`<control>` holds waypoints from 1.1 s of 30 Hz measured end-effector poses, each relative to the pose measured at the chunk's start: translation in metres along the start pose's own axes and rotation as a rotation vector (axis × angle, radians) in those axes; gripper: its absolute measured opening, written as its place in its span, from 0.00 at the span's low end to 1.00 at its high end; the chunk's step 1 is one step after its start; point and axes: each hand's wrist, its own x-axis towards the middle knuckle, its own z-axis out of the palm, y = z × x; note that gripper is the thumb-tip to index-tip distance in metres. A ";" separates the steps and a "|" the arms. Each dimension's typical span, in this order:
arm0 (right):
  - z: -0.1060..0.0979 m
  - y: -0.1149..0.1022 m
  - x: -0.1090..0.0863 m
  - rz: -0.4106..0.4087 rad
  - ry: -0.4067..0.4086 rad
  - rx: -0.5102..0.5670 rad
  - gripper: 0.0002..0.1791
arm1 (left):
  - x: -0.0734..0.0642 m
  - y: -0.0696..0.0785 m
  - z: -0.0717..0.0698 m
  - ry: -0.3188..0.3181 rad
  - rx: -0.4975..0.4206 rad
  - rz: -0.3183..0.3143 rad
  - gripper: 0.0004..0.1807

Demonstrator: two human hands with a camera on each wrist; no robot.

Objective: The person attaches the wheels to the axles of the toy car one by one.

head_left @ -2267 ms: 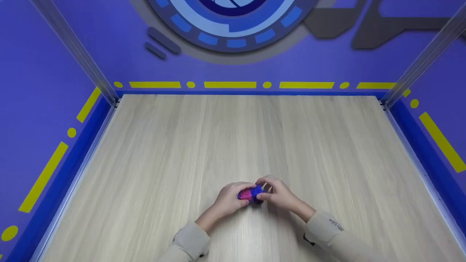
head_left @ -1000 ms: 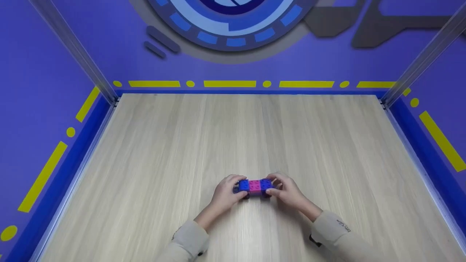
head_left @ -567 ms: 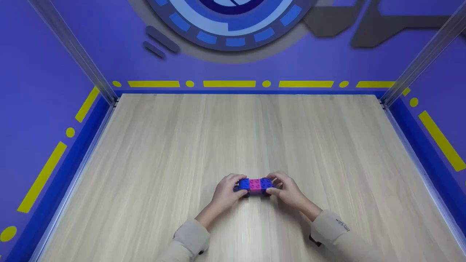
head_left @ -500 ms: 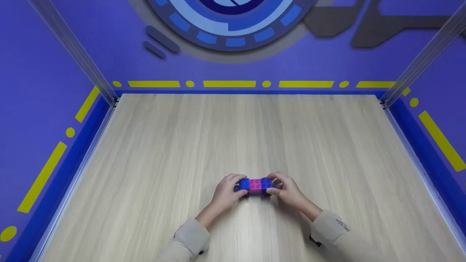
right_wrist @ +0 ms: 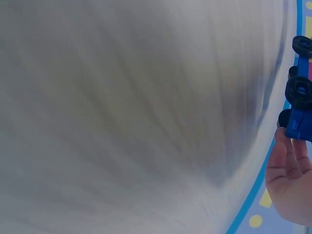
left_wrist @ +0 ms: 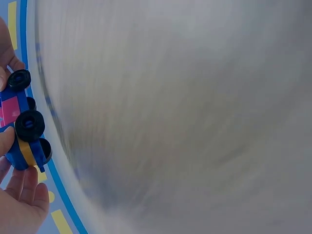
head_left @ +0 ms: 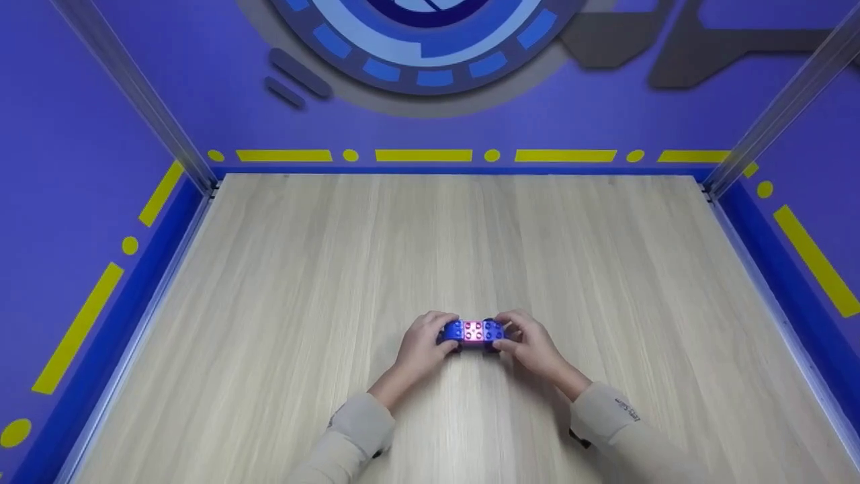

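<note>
A toy car built of bricks (head_left: 473,331) lies crosswise between the two hands, its studded top showing. It has blue ends, a pink middle and black wheels (left_wrist: 29,125); a yellow-orange stripe (left_wrist: 26,152) shows near the left end. My left hand (head_left: 420,346) grips the left blue end, thumb at the near side and fingers at the far side. At the other end, my right hand (head_left: 534,346) pinches the blue brick between thumb and fingers. In the right wrist view, fingertips (right_wrist: 281,134) meet the blue end below the wheels.
A wood-grain table (head_left: 443,249) spreads under the hands. Blue-purple panels with yellow dashes (head_left: 423,156) stand at its back and sides, with metal posts (head_left: 144,101) in the corners.
The toy car, earlier slanted and largely covered by the left hand, came round straight with a hand at each end. Since half a second ago, both hands and car moved slightly away from the body.
</note>
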 end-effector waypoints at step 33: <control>-0.013 0.006 0.055 0.087 0.056 -0.060 0.22 | 0.064 0.003 0.008 0.056 0.119 -0.015 0.23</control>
